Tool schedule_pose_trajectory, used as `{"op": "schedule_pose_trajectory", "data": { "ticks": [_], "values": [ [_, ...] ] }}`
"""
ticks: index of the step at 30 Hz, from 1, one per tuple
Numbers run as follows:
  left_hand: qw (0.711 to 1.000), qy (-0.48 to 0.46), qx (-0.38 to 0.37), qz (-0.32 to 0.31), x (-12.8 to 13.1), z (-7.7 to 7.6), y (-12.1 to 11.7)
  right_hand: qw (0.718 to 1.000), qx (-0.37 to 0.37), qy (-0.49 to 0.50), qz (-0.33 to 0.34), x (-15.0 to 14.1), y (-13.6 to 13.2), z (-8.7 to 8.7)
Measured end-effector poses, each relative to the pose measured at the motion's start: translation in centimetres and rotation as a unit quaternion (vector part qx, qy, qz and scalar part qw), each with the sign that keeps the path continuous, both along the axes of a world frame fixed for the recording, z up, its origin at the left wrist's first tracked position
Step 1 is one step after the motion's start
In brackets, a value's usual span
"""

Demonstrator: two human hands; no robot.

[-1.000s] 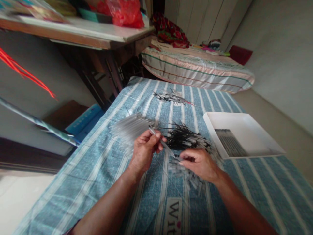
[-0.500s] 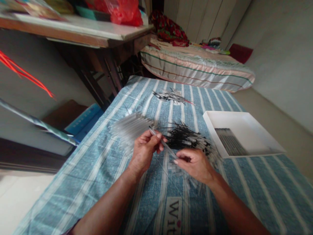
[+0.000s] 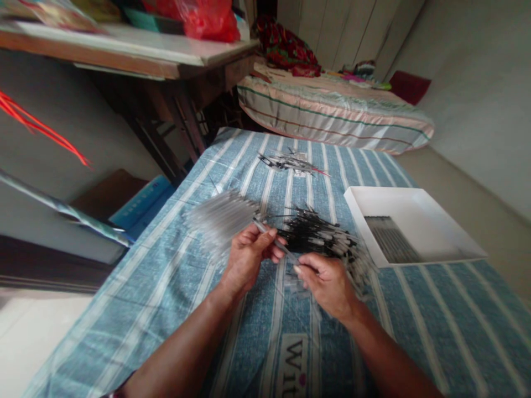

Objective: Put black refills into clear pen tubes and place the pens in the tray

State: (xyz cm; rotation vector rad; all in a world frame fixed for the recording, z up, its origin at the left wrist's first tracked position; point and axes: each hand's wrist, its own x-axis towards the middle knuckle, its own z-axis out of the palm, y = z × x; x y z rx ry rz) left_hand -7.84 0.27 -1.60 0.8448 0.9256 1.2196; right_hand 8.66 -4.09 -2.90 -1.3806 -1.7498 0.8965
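1. We hold the slim grey pen aslant above the striped cloth, between both hands.
2. Our left hand clamps its upper length between thumb and curled fingers.
3. Our right hand pinches its lower end, thumb and forefinger closed together; we cannot tell whether a separate part is inside.
4. Beyond the right hand lies the black-and-grey heap; beyond the left, the grey tubes.
5. The white box sits farther right.

Blue striped tablecloth | clear sticks | black-grey stick heap | open white box | small far pile
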Motion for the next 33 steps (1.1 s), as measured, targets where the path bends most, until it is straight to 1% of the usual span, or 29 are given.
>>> {"op": "schedule_pose_trajectory", "data": {
  "ticks": [4, 7, 10, 13, 17, 20, 22, 24, 25, 27, 29, 31, 33],
  "values": [
    [1.0, 0.002, -0.022, 0.006, 0.2, -0.2, 0.0, 1.0, -0.018, 0.019, -0.008, -0.4, 0.0, -0.3],
    [0.999, 0.007, -0.033, 0.014, 0.4, -0.1, 0.0, 0.998, -0.03, 0.044, -0.025, -0.6, 0.1, -0.4],
    [0.999, 0.011, -0.039, 0.022, 0.4, 0.3, 0.1, 0.998, -0.034, 0.042, -0.017, -0.5, 0.6, 0.0],
    [0.999, 0.01, -0.037, 0.024, 0.4, 0.5, 0.1, 1.0, -0.01, -0.006, 0.011, -0.4, 1.3, 1.1],
    [0.999, 0.016, -0.026, -0.023, 0.5, 0.4, 0.1, 0.991, 0.042, -0.116, 0.057, -0.7, 2.1, 2.6],
    [0.999, 0.026, -0.024, -0.034, 0.5, 0.3, 0.1, 0.979, 0.06, -0.181, 0.068, -1.0, 2.4, 3.4],
    [0.998, 0.049, -0.024, -0.044, 0.4, 0.4, 0.1, 0.974, 0.076, -0.207, 0.062, -0.6, 2.6, 3.7],
    [0.995, 0.08, -0.025, -0.048, 0.3, 0.5, 0.2, 0.97, 0.084, -0.226, 0.035, 0.9, 3.1, 4.1],
    [0.994, 0.101, -0.023, -0.046, 0.3, 0.5, 0.2, 0.968, 0.083, -0.237, 0.014, 2.2, 3.5, 4.2],
    [0.988, 0.152, -0.013, -0.034, 0.2, 0.6, 0.4, 0.959, 0.079, -0.267, -0.054, 5.7, 4.5, 4.5],
    [0.979, 0.203, 0.004, -0.018, 0.1, 0.6, 0.6, 0.932, 0.053, -0.333, -0.131, 10.2, 5.6, 4.5],
    [0.97, 0.243, 0.016, -0.003, -0.1, 0.5, 0.9, 0.882, -0.021, -0.418, -0.217, 14.9, 6.5, 4.2],
    [0.961, 0.276, 0.025, 0.01, -0.3, 0.3, 1.1, 0.86, -0.059, -0.442, -0.246, 19.1, 7.1, 3.7]
  ]
}}
